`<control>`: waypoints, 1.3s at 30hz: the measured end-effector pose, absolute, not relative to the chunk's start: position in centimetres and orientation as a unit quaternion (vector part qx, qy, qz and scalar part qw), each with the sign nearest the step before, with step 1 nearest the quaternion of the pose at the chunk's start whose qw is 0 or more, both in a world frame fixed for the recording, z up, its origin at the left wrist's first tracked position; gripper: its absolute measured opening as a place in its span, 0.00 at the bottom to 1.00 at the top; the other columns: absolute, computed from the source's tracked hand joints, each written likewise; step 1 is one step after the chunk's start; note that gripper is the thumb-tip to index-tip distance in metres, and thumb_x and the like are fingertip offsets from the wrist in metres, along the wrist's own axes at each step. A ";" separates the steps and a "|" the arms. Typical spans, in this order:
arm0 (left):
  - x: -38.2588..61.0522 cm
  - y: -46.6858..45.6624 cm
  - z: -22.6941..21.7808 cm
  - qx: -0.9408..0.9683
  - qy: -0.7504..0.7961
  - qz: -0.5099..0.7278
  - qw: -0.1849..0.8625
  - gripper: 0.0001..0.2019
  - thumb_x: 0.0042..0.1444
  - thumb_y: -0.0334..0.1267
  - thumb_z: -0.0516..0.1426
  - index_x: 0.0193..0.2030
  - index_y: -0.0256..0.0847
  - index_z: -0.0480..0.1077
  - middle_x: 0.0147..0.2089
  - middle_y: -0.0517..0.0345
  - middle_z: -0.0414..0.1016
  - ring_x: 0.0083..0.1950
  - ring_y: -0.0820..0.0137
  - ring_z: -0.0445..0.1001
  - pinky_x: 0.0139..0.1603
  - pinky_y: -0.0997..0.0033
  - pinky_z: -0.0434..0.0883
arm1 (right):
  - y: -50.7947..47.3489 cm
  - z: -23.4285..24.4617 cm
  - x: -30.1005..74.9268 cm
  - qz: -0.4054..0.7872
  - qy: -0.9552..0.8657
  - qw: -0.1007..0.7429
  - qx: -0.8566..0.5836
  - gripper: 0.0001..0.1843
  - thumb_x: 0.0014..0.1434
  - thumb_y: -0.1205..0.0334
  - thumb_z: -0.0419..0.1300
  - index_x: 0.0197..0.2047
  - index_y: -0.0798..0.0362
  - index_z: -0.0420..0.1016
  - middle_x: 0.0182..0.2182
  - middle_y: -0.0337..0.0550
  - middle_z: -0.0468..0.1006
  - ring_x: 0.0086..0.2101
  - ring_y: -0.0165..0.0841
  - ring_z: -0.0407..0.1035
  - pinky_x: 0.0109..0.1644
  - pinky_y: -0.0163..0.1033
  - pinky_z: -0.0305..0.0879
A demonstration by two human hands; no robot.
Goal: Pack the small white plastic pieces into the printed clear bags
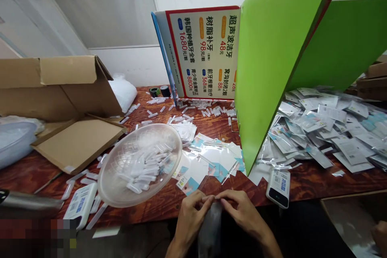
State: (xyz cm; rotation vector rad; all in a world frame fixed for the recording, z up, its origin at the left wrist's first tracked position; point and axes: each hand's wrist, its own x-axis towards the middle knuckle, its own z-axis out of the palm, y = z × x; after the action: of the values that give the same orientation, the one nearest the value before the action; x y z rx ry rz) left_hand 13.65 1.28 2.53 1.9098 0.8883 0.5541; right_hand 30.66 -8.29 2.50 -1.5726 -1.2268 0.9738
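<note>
While the left hand (192,213) and right hand (243,211) pinch the top of a translucent plastic bag (211,225) before the tabletop (311,183), round bowl (108,185) of white plastic tubes (148,170), printed cards (193,167) beside it, upright green panel (272,48) dividing cards from heaped packets (329,129).

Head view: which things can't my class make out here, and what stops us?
All in the head view:
Bag, top: covered by the left hand and right hand pinching it.
Bag, contents: too blurred to tell.
Packets, fine print: too small.
Box, left end: cut off by the left edge.
Table, area behind the green board: blocked by that board.
</note>
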 end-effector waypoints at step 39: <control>29.0 19.4 -1.4 0.892 0.372 0.158 0.204 0.08 0.56 0.26 0.57 0.41 0.39 0.73 0.46 0.50 0.78 0.52 0.61 0.74 0.57 0.61 0.62 | -13.4 10.9 46.0 0.023 -0.260 0.514 -0.817 0.23 0.57 0.38 0.58 0.39 0.50 0.77 0.31 0.50 0.80 0.34 0.45 0.74 0.38 0.45 0.71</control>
State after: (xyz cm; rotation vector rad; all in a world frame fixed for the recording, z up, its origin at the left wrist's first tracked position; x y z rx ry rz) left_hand 29.01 19.38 -1.43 2.4869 1.0363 0.4408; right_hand 45.96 -13.36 10.92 -1.9629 -0.6251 0.0564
